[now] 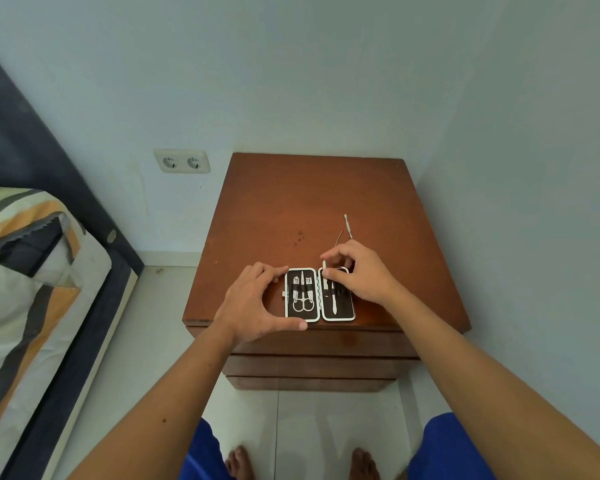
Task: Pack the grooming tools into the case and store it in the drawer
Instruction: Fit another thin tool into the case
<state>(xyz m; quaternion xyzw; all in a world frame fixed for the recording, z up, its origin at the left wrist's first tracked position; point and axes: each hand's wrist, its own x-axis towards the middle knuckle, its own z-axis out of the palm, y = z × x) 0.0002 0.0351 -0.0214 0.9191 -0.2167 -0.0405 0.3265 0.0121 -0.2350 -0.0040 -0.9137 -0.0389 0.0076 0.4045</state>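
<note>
Open case (320,294) on nightstand (291,202); two loose tools (347,226) behind right hand (361,275).

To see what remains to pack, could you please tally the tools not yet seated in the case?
Loose thick pick on nightstand: 1
Loose thin pick on nightstand: 1
Tool pinched in right hand: 1
Total: 3
</note>
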